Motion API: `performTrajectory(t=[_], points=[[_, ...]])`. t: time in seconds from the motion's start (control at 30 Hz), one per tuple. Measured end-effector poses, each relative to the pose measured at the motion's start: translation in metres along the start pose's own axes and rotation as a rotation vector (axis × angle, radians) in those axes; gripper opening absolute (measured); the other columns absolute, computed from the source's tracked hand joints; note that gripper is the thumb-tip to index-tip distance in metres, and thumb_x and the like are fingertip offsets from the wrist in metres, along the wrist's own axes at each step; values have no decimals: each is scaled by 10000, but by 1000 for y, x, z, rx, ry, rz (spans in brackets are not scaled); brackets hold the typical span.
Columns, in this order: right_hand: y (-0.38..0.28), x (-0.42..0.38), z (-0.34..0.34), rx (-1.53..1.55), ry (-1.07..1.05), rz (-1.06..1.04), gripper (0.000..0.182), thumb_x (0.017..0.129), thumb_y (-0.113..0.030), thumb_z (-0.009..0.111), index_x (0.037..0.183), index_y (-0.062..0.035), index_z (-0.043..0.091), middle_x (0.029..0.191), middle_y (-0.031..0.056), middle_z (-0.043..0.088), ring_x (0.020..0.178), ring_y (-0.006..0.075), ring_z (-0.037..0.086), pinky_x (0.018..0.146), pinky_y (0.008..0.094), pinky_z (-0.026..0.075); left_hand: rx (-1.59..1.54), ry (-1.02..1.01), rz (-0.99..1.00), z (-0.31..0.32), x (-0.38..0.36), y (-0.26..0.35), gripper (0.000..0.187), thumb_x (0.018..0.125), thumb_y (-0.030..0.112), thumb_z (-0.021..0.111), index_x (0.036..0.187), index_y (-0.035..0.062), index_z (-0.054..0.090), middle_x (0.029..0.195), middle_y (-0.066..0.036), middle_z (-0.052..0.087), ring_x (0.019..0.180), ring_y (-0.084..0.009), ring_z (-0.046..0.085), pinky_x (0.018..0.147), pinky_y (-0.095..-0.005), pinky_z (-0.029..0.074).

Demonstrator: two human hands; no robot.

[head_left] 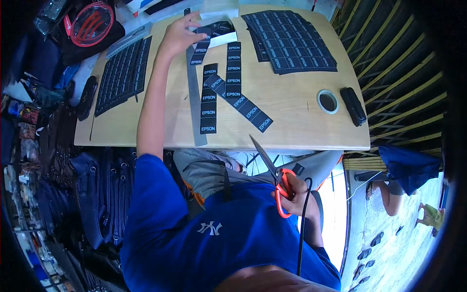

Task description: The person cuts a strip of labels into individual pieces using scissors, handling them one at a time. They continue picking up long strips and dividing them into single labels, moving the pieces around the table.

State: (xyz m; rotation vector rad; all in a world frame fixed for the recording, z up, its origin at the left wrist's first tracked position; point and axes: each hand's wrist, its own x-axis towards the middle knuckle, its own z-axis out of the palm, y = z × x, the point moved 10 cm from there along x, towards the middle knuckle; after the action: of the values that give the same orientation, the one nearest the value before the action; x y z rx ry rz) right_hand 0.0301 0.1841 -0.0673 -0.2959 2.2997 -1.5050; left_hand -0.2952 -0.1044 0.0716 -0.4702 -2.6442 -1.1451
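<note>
Surface: pale wood table (pixel 292 104), rounded corners, seen from above the person's own blue shirt.
Room: dark bags and clutter to the left of the table; slatted bamboo panel (pixel 389 73) to the right; bright concrete floor lower right, where another person's leg and sandal show.
Left hand (pixel 181 35): arm stretched across the table, fingers spread and pressing flat on a black label strip (pixel 200 46) at the far edge, next to a white sheet (pixel 221 24).
Right hand (pixel 296 194): closed around the orange handles of the scissors (pixel 272 168), held off the table near the chest, blades together and pointing up toward the table edge.
Cut strips: four counted in mid-table (white EPSON print on black), two upright, two slanting; strip (pixel 208 100) lies beside a grey ruler (pixel 195 102).
Uncut label sheets: two stacks, one at far right (pixel 289 41), one at left edge (pixel 121 73).
Tape roll (pixel 328 101): one, near the right edge.
Black case (pixel 352 106): one, just beside the tape roll (kind cannot be told).
</note>
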Motion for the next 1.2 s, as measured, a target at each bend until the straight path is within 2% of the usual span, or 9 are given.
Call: performTrajectory(t=[0.17,0.27,0.33,0.47,0.6,0.8,0.97,1.1,1.2], points=[[-29,30,14,107,97,-192,452,651,-196,815,813,-9,437,651,79,440,575,197,456,547,291,387,-399,-145,-109,18,-97,79,494,745,43,711,1206,33,534,1005,-71,610,771,-72,579,638,-204,474],[-47,47,12,261,160,-103,453,673,-183,820,891,-8,464,702,34,458,635,102,464,584,241,402,-540,-212,-150,37,-147,111,468,730,-8,713,1167,15,548,931,-47,598,741,-54,567,610,-189,472],[-74,58,3,448,257,-195,469,686,-148,811,985,9,486,750,-3,466,676,68,466,616,215,411,-639,-276,-149,55,-169,121,479,707,-61,720,1150,-11,542,885,-37,595,732,-42,559,611,-176,483],[-89,72,3,601,180,-273,382,749,-45,732,1050,5,500,827,-4,524,739,56,504,691,201,427,-756,-285,-134,70,-190,127,508,707,-87,705,1165,-39,489,915,-71,605,750,-64,579,640,-184,487],[-80,77,6,612,206,-230,203,807,-12,653,969,-10,531,819,-4,553,757,51,518,697,189,420,-869,-228,-129,77,-196,118,505,722,-59,718,1154,-29,458,907,-82,608,768,-62,586,624,-176,481],[-84,82,6,596,192,-234,112,828,-24,627,892,-8,537,805,-10,550,743,41,512,666,188,420,-932,-23,-100,72,-214,118,470,746,-51,703,1138,-17,446,1001,-110,589,839,-124,622,686,-201,511],[-81,85,7,599,179,-216,106,831,-26,618,884,-3,528,815,3,553,752,47,518,670,195,433,-646,-220,2,78,-228,128,488,755,-100,663,1171,-45,414,1064,-158,571,895,-179,630,733,-262,538],[-85,85,4,643,196,-238,111,833,-24,608,897,6,522,823,16,556,760,52,520,679,201,439,-823,91,-56,57,-230,132,371,764,-111,641,1111,-53,526,1009,-144,587,874,-179,643,674,-274,552],[-85,85,6,658,190,-228,108,835,-20,600,903,8,520,826,19,557,760,51,519,681,199,438,-429,-116,76,66,-229,136,318,749,-96,657,1050,-21,585,989,-115,596,846,-156,644,670,-266,545]])
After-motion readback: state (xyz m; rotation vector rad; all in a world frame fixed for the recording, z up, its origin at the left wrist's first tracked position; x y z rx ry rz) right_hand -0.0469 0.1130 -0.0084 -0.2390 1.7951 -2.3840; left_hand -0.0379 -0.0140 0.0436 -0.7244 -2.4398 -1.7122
